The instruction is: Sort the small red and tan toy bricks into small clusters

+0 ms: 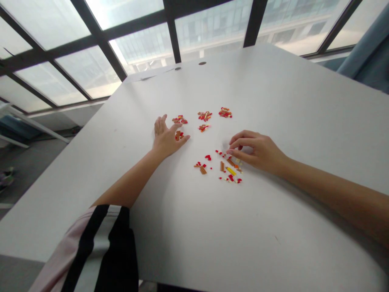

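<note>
My left hand (165, 139) rests at the left of the small piles, its fingers spread. Its thumb and forefinger reach around a little pile of orange-brown and red building bricks (178, 135). Just beyond lies another pile of red and brown bricks (180, 120). My right hand (255, 150) hovers over the right edge of the loose bricks, thumb and fingertips drawn together; anything between them is too small to make out. Below it are a yellow brick (231, 170), brown bricks (222, 166) and small red bricks (231, 177). More brown bricks (203, 170) lie to the left.
Three other brick piles sit farther back: one in the middle (205, 116), one at the right (225, 112) and a smaller one (203, 127) nearer. The white table (194, 227) reaches back to large windows (212, 28). A blue-grey curtain (369, 52) hangs at the right.
</note>
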### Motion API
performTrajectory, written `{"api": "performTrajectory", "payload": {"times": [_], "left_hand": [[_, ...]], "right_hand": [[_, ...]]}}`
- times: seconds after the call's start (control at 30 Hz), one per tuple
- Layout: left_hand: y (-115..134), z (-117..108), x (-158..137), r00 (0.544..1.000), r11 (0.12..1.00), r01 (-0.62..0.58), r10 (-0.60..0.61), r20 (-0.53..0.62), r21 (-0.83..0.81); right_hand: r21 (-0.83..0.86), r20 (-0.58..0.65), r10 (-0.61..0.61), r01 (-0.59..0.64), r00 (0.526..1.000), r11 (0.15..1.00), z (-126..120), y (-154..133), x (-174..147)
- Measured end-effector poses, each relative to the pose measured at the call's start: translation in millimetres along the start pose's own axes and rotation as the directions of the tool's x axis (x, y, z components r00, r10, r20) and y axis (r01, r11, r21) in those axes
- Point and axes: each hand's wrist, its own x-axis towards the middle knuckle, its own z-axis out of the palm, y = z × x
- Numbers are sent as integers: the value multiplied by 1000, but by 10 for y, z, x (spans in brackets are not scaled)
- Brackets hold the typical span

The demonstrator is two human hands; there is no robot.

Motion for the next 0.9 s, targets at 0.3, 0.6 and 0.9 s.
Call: {"api": "performTrajectory", "payload": {"times": [0.3,0.6,0.9], "left_hand": [[-59,-37,-36,998,998,-48,47,-35,-37],[-68,-49,-63,999,998,-10,8,-43,-55],[-52,-40,-102,999,999,1,-3,-37,-51]], "right_hand": [[-6,0,0,0,1000,1000,3,15,-14],[-1,12,18,-18,1000,1000,-3,5,-34],[39,-8,106,-106,994,994,-7,-15,-86]]}}
